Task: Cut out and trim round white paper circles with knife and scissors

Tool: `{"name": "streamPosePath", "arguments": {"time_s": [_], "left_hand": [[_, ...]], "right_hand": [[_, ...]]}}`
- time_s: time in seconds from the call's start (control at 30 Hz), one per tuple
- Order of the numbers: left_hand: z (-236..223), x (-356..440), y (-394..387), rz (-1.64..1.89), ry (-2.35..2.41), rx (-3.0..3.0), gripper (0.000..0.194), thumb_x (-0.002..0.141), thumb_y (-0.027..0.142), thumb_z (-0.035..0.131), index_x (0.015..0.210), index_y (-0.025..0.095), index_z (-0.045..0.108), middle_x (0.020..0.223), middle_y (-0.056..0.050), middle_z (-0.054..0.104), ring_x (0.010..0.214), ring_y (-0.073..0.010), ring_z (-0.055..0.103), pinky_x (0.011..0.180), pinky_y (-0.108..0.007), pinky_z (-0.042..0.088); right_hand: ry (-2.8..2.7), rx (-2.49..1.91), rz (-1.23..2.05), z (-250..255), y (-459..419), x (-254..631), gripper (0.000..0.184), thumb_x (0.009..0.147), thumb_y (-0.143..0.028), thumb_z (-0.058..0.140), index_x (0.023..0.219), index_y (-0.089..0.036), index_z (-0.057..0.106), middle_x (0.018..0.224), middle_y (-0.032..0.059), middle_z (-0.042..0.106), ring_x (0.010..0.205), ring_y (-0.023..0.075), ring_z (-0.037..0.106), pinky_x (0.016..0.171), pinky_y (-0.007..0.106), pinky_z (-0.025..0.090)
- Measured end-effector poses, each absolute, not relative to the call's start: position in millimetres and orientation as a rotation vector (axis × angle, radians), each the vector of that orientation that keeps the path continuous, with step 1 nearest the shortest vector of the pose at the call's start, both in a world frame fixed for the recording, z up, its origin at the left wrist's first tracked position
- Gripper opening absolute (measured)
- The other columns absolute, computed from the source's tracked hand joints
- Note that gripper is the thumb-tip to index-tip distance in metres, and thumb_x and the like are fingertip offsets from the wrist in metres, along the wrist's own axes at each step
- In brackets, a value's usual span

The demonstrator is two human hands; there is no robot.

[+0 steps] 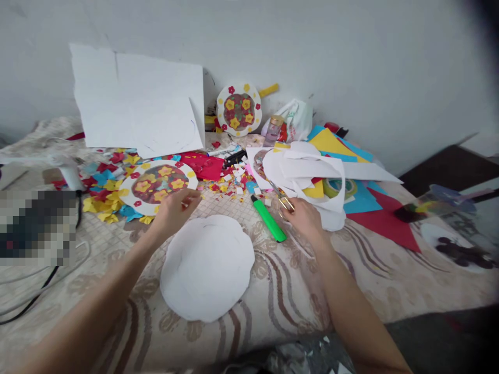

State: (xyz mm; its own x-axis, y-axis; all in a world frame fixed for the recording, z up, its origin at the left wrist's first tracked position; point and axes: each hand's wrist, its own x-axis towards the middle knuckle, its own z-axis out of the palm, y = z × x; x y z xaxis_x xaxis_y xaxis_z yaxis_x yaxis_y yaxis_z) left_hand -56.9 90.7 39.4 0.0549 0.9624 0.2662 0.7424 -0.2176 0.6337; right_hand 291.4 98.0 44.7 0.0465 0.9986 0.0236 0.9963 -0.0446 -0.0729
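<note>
My right hand (pixel 306 218) has its fingers closed around the handles of a pair of scissors (pixel 286 201), whose blades point up and left toward a heap of white paper cut-outs. My left hand (pixel 177 210) is raised with its fingers curled together; whether anything is between them is hidden. It is close to the lower right edge of a round white frame (pixel 191 176) decorated with paper flowers. Between my forearms lies a wavy-edged white paper disc (pixel 208 265). A green highlighter or cutter-like tool (pixel 268 221) lies between the disc and my right hand.
Folded coloured paper flowers (pixel 105 192) lie at the left, near a black cable (pixel 42 288). White cut-outs (pixel 304 166) and coloured sheets (pixel 390 218) are piled at the right. A white board (pixel 140 104), another flowered disc (pixel 239 110) and a jar (pixel 273 130) stand by the wall.
</note>
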Motion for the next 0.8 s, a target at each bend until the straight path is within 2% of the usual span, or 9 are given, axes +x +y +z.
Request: {"name": "streamPosePath", "arguments": {"time_s": [0.17, 0.3, 0.4, 0.53, 0.67, 0.8], "left_hand": [[24, -73, 78, 0.929, 1.715, 1.93, 0.04, 0.09, 0.049, 0.048, 0.105, 0.017, 0.066, 0.093, -0.011, 0.077, 0.074, -0.0228, 0.072, 0.069, -0.034, 0.055], [29, -77, 74, 0.87, 1.752, 1.951, 0.034, 0.089, 0.048, 0.048, 0.09, 0.019, 0.067, 0.087, -0.01, 0.075, 0.073, -0.0238, 0.068, 0.07, -0.036, 0.052], [35, -75, 70, 0.771, 1.733, 1.988, 0.038, 0.089, 0.053, 0.048, 0.08, 0.02, 0.065, 0.086, -0.01, 0.072, 0.073, -0.0242, 0.066, 0.069, -0.037, 0.05], [40, -70, 63, 0.6, 1.657, 2.008, 0.04, 0.082, 0.056, 0.058, 0.095, 0.02, 0.068, 0.097, -0.011, 0.071, 0.081, -0.0262, 0.068, 0.071, -0.037, 0.05], [43, -71, 58, 0.468, 1.648, 1.991, 0.038, 0.08, 0.052, 0.062, 0.098, 0.019, 0.066, 0.101, -0.011, 0.069, 0.087, -0.0283, 0.067, 0.077, -0.039, 0.05], [43, -75, 58, 0.364, 1.684, 1.937, 0.04, 0.067, 0.047, 0.075, 0.095, 0.02, 0.063, 0.101, -0.011, 0.068, 0.094, -0.0328, 0.066, 0.08, -0.041, 0.049]], "right_hand": [[-2.062, -2.249, 0.002, 39, 101, 286, 0.032, 0.096, -0.041, 0.056, 0.114, -0.018, 0.068, 0.115, 0.0126, 0.07, 0.099, 0.0268, 0.069, 0.07, 0.031, 0.042], [-2.04, -2.259, 0.014, 32, 104, 287, 0.033, 0.095, -0.042, 0.058, 0.114, -0.017, 0.068, 0.111, 0.0125, 0.072, 0.099, 0.0276, 0.069, 0.07, 0.032, 0.043], [-2.029, -2.264, 0.006, 26, 106, 292, 0.033, 0.094, -0.045, 0.059, 0.111, -0.017, 0.068, 0.106, 0.012, 0.073, 0.098, 0.0287, 0.069, 0.07, 0.032, 0.043], [-2.069, -2.205, -0.019, 21, 107, 300, 0.032, 0.094, -0.043, 0.059, 0.111, -0.018, 0.068, 0.105, 0.0113, 0.072, 0.095, 0.0303, 0.068, 0.069, 0.034, 0.045], [-1.999, -1.898, -0.13, 26, 101, 296, 0.027, 0.092, -0.035, 0.06, 0.11, -0.017, 0.068, 0.109, 0.0131, 0.068, 0.104, 0.0319, 0.065, 0.08, 0.039, 0.051], [-2.223, -1.377, 0.26, 29, 85, 269, 0.02, 0.095, -0.028, 0.054, 0.109, -0.02, 0.066, 0.103, 0.0092, 0.069, 0.09, 0.0222, 0.067, 0.084, 0.036, 0.055]]}}
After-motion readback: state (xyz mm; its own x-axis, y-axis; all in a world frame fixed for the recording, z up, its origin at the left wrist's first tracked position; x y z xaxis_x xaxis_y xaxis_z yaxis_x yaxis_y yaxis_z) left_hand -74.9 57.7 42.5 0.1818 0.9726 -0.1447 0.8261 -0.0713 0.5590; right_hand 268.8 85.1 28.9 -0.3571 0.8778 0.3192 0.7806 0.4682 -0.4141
